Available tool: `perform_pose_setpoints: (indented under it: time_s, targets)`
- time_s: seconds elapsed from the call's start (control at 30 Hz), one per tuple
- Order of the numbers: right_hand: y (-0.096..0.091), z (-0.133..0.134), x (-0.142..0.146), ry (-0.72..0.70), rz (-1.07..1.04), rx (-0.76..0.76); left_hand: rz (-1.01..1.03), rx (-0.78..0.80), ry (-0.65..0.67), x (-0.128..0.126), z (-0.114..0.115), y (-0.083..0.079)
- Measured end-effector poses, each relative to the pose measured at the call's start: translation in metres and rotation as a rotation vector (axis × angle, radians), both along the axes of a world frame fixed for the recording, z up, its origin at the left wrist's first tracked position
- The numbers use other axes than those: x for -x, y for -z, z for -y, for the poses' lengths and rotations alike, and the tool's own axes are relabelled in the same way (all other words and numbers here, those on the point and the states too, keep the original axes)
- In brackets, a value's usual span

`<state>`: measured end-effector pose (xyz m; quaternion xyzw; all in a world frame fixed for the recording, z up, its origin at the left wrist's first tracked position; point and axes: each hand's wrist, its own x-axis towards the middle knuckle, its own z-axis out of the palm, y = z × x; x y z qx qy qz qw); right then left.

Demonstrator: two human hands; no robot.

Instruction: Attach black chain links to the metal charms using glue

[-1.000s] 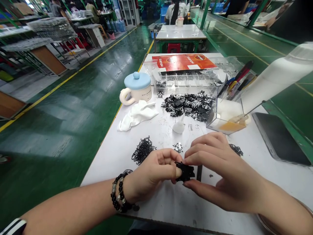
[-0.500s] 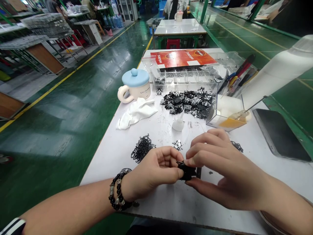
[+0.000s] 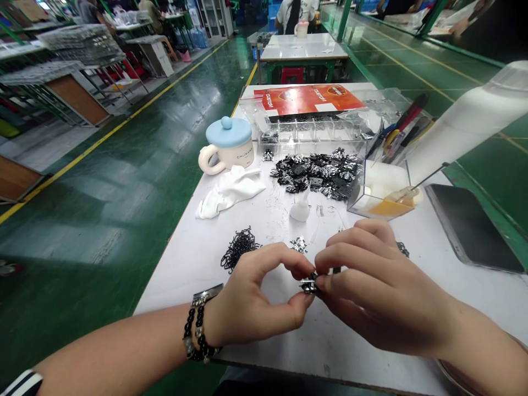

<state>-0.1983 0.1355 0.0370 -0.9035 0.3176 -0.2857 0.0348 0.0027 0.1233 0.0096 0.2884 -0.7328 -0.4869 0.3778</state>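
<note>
Both hands meet over the near edge of the white table (image 3: 193, 264). My left hand (image 3: 259, 300) pinches a small black metal part (image 3: 308, 284) between thumb and forefinger. My right hand (image 3: 373, 289) grips the same part from the right with closed fingers, hiding most of it. A beaded bracelet and a watch sit on the left wrist. Just beyond the hands lie a heap of thin black wire pieces (image 3: 239, 250) and a small cluster of shiny parts (image 3: 299, 243). A larger pile of black metal parts (image 3: 319, 173) lies further back.
A mug with a blue lid (image 3: 229, 146) and a white cloth (image 3: 231, 190) are at the left. A clear box (image 3: 381, 184) with tools, a white bottle (image 3: 466, 129), a dark tablet (image 3: 470, 228), a clear compartment tray (image 3: 313, 132) and a red package (image 3: 309, 99) stand behind. People work at far tables.
The hands rose slightly and the left thumb and forefinger opened into a ring pinch. The black part turned and is now mostly hidden between the fingertips.
</note>
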Motion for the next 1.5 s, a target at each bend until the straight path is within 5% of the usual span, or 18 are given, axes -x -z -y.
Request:
perform_pose_setpoints:
  time_s: [0.3, 0.77, 1.27, 1.5]
  targets:
    - [-0.004, -0.010, -0.006, 0.034, 0.080, 0.130, -0.027, 0.270, -0.015, -0.004, -0.003, 0.005]
    - [0.000, -0.009, -0.003, -0.013, 0.052, 0.150, 0.091, 0.429, -0.101, -0.002, -0.001, -0.010]
    - [0.006, -0.002, -0.002, -0.017, 0.015, 0.145, 0.149, 0.315, -0.127, 0.001, -0.001, -0.009]
    - [-0.011, 0.003, 0.015, -0.020, 0.122, -0.116, 0.029, 0.057, -0.144, 0.003, 0.002, -0.008]
